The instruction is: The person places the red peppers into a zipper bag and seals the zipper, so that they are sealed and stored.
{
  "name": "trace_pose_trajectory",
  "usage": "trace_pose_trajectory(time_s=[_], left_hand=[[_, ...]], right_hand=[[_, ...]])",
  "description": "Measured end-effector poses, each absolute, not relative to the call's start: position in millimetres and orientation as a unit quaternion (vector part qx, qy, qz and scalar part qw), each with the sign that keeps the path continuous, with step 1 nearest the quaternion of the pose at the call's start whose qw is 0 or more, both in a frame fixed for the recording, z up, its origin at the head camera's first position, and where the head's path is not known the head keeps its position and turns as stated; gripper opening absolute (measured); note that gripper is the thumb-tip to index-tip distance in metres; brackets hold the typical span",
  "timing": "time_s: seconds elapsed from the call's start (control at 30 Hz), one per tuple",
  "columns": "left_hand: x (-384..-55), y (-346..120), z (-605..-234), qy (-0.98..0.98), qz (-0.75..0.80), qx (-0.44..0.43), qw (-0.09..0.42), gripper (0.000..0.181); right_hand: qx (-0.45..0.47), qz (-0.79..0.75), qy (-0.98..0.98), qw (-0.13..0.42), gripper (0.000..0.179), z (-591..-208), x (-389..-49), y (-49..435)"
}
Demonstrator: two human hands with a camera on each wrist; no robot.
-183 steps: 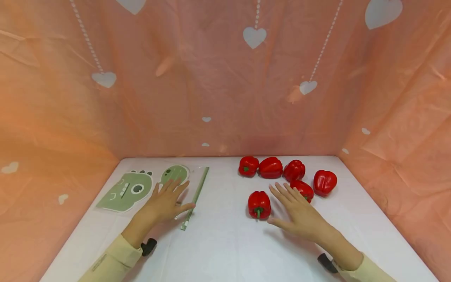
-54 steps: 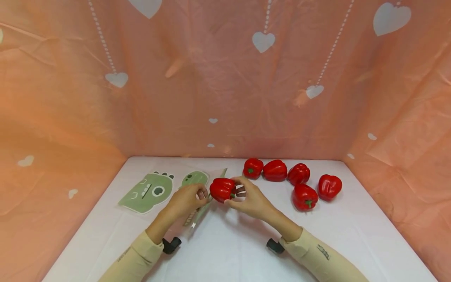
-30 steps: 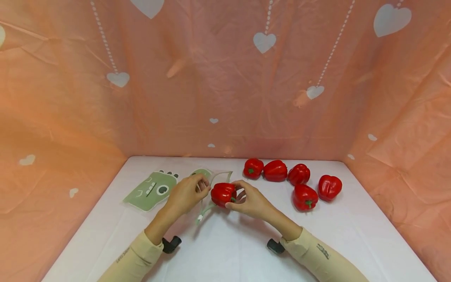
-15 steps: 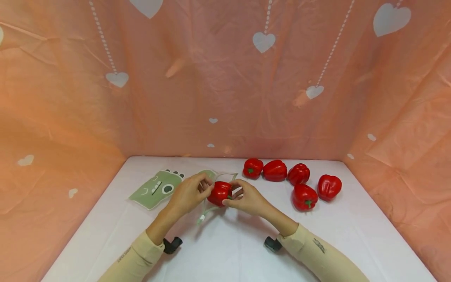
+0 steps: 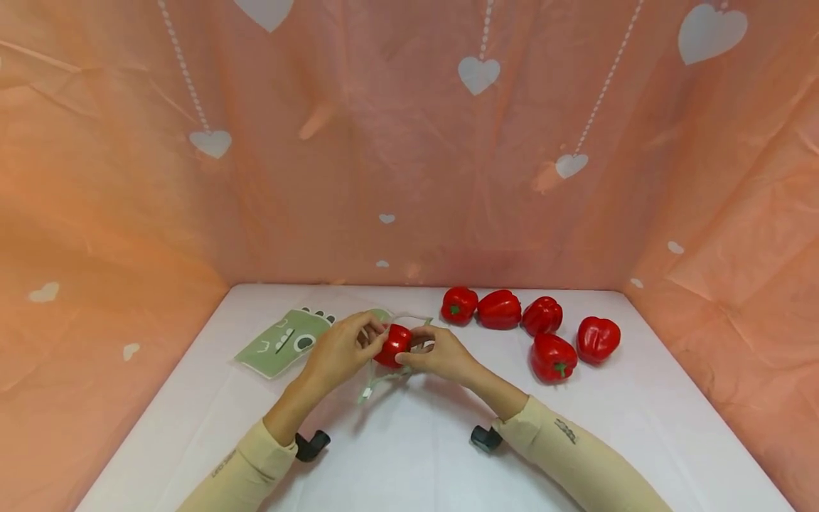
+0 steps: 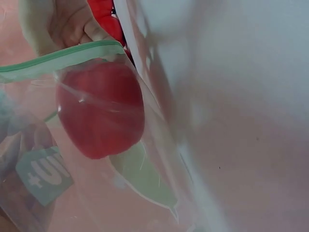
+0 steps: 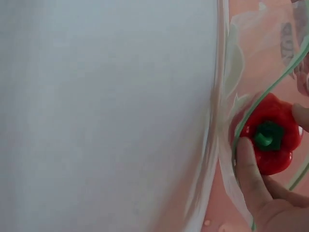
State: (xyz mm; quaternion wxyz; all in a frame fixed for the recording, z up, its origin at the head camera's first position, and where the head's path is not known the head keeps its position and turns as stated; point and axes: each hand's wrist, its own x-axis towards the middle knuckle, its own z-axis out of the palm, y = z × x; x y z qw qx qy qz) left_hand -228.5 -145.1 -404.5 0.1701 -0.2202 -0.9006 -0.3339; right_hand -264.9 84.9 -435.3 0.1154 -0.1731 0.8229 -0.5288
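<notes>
My right hand [image 5: 444, 353] grips a red bell pepper [image 5: 397, 341] between thumb and fingers at the mouth of a clear zip bag [image 5: 271, 348] with a green cartoon print. In the left wrist view the pepper [image 6: 101, 111] shows through the plastic, inside the green zip edge [image 6: 63, 55]. The right wrist view has the pepper's green stem [image 7: 268, 136] facing out of the opening, with the right thumb [image 7: 251, 174] beside it. My left hand [image 5: 339, 353] pinches the bag's rim and keeps the mouth spread.
Several red bell peppers lie at the back right, including one beside the bag [image 5: 459, 306], one nearer the front [image 5: 553, 358] and one furthest right [image 5: 598, 340]. A white slider [image 5: 367, 392] sits at the near end of the zip. Orange cloth walls [image 5: 409, 178] enclose the white table [image 5: 435, 455].
The bag, earlier flat on the table, has been lifted and opened by the left hand. The right hand has taken the nearest pepper and moved it left into the bag's mouth.
</notes>
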Motion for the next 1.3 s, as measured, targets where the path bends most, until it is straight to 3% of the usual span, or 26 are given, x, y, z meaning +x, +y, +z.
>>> trace_pose_trajectory(time_s=[0.5, 0.87, 1.3], left_hand=[[-229, -144, -407, -0.900, -0.334, -0.224, 0.167, 0.008], [-227, -143, -410, -0.906, -0.330, -0.214, 0.154, 0.010], [-231, -146, -411, -0.909, -0.329, -0.211, 0.143, 0.009]], right_hand=[[-0.081, -0.623, 0.759, 0.174, 0.055, -437, -267, 77], [-0.044, -0.642, 0.745, 0.175, 0.057, -444, -271, 74], [-0.122, -0.602, 0.768, 0.182, 0.054, -440, -270, 83]])
